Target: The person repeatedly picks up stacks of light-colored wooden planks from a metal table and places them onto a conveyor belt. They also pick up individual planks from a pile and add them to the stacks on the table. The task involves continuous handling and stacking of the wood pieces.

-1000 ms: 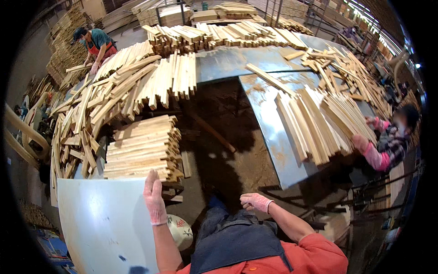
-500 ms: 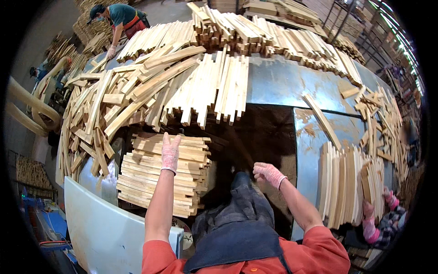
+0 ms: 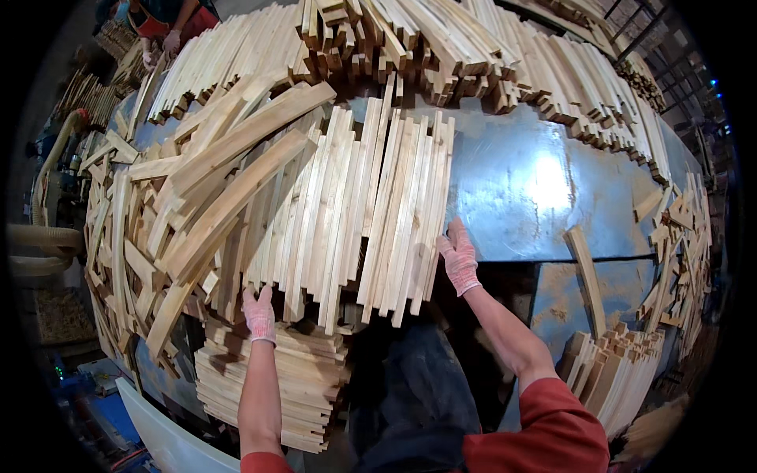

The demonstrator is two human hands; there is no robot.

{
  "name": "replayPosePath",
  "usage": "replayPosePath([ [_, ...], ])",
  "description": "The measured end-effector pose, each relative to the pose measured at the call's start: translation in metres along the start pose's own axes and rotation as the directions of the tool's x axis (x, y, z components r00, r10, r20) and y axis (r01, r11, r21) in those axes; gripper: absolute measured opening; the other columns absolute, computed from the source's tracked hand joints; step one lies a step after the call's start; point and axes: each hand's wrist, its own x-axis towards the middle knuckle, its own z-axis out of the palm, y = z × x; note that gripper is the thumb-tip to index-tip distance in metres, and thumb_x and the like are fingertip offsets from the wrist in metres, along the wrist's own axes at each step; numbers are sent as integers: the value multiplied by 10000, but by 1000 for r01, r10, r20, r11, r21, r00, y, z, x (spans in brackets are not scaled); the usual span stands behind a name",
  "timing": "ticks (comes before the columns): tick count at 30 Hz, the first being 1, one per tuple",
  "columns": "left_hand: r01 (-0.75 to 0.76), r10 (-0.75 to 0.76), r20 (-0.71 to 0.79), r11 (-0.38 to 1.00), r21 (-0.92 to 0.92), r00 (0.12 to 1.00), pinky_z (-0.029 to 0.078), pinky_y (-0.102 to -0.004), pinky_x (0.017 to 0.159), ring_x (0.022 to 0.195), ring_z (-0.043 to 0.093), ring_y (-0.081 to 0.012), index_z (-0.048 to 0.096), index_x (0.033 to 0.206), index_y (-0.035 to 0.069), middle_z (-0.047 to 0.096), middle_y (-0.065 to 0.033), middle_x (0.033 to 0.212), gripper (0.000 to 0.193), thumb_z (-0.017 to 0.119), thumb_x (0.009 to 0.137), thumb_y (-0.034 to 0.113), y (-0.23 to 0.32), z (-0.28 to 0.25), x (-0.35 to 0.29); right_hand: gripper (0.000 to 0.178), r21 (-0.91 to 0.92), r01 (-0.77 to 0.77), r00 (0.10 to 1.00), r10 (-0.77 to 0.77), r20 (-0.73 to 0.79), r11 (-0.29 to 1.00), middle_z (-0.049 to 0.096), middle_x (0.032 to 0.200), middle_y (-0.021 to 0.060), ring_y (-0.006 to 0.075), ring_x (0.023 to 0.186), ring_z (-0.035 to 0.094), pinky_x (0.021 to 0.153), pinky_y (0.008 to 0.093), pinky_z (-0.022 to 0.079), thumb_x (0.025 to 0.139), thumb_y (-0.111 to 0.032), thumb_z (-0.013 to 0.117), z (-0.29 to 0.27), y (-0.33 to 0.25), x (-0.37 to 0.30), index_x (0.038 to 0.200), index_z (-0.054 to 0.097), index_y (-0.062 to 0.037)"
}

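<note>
Both my hands wear pinkish knit gloves. A row of pale wood strips point(image 3: 335, 213) lies side by side on the table before me, their near ends uneven and jutting over its edge. At the row's near left end is my left hand point(image 3: 259, 314), open, fingers spread at the strip ends. My right hand point(image 3: 459, 257) stands open along the row's right side, fingers pointing away from me, at or touching the outermost strip. Below my left hand and forearm, a stack of wood strips point(image 3: 276, 386) lies crosswise, partly hidden by the arm.
Loose strips point(image 3: 197, 197) heap up on the left. Long stacks of strips point(image 3: 457, 55) line the far side. One strip point(image 3: 587, 280) lies on the metal table point(image 3: 512, 181) at right, near another bundle point(image 3: 615, 374). A co-worker's gloved hand point(image 3: 172, 43) shows at far left.
I have moved closer to the table. My left hand has gone from above the crosswise stack to the row's left end; my right hand has reached forward to its right side.
</note>
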Motion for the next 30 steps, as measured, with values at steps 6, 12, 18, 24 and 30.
replayPosePath([
  [6,53,-47,222,998,-19,974,536,-392,812,828,667,-262,696,987,-68,743,-128,924,399,740,952,327,85,-13,-22,771,-90,22,990,-35,-138,996,499,1594,215,315,1480,463,1232,396,353,974,-218,735,10,-31,17,1629,385,-9],
  [12,-180,97,481,975,129,871,539,-407,922,996,705,-337,683,1283,23,749,-187,1129,489,627,1017,430,115,14,-11,633,188,26,999,-30,19,982,493,1604,183,289,1439,507,1203,391,400,1052,-125,633,-56,-23,72,1614,386,30],
  [18,6,-40,466,997,74,884,471,-371,1084,1236,654,-308,539,1501,-6,680,-247,1355,663,580,1049,477,138,72,84,693,176,118,990,-101,-101,977,370,1691,189,294,1553,371,1271,401,306,1047,-154,648,-35,-32,95,1636,338,38],
  [24,120,27,577,969,-215,816,493,-361,1063,1198,647,-245,464,1551,22,683,-142,1341,689,707,1016,381,149,83,85,722,554,-31,989,106,-104,832,410,1661,158,275,1467,462,1205,373,395,1019,-105,677,-23,-26,82,1651,342,-4],
  [30,389,-76,672,860,-330,737,550,-371,1016,1116,680,-236,459,1534,7,687,-127,1291,833,884,842,194,162,69,83,808,563,-328,943,304,139,759,582,1464,159,260,1219,641,1014,396,567,949,-88,763,-29,-37,75,1636,340,-40],
])
